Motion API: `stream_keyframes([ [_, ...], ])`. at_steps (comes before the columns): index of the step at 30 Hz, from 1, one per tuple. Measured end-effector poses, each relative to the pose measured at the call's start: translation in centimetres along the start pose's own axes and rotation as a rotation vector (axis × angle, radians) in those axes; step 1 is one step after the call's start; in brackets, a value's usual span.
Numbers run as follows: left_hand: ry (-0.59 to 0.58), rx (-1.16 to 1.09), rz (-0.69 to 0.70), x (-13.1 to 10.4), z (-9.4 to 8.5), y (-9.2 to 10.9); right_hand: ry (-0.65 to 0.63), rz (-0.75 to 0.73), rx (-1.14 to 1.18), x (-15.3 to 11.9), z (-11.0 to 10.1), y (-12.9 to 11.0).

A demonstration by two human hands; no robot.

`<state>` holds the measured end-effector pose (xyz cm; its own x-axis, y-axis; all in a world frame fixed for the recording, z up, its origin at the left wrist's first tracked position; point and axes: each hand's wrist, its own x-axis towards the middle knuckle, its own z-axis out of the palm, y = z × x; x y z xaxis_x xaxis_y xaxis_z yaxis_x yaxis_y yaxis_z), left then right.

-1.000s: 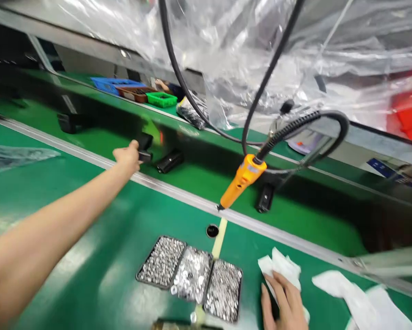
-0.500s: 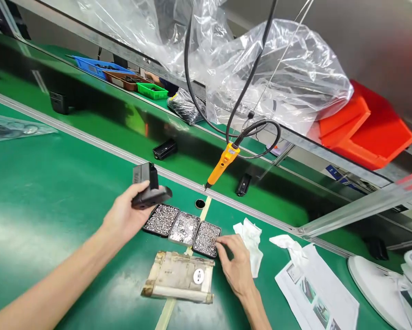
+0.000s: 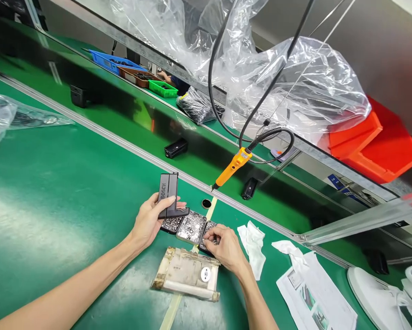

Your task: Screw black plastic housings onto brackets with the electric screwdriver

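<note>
My left hand [image 3: 147, 221] grips a black L-shaped plastic housing marked BOSCH [image 3: 167, 195], held upright above the trays. Under it, the left tray of small metal parts [image 3: 172, 224] is partly covered. Beside that lies a middle tray [image 3: 191, 228] with shiny washer-like pieces. My right hand [image 3: 224, 246] is over the right tray [image 3: 206, 238], its thumb and fingers pinched together; whatever is between them cannot be made out. Nearer to me rests a worn, taped flat pad [image 3: 181, 275] with a white disc [image 3: 205, 274] on it.
A yellow electric screwdriver [image 3: 231, 169] hangs on its cable, tip down, behind the trays. A small round black cup [image 3: 206, 203] stands near it. White cloths [image 3: 254, 247], a printed sheet [image 3: 315, 288] and a white fan base [image 3: 374, 298] lie to the right. Red bins [image 3: 381, 146] sit on the shelf.
My left hand has moved right and turned the black housing so its lettering faces me. My right hand has drawn its fingers into a closer pinch above the right tray. The view has shifted.
</note>
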<state>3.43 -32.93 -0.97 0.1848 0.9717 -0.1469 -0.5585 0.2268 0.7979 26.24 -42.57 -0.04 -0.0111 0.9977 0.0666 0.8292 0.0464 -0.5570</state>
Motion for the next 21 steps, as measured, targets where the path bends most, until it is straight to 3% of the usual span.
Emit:
stream_keyframes([
  [10,-0.019,0.03,0.001,-0.5,0.2,0.3,0.039,0.037,0.035,-0.1,-0.8,0.5],
  [16,-0.025,0.027,-0.002,-0.8,0.6,0.7,0.088,0.077,0.165,-4.5,-2.1,0.1],
  [21,-0.024,0.01,-0.036,-1.0,0.7,0.8,0.073,0.045,0.329,-8.2,-1.3,-1.1],
])
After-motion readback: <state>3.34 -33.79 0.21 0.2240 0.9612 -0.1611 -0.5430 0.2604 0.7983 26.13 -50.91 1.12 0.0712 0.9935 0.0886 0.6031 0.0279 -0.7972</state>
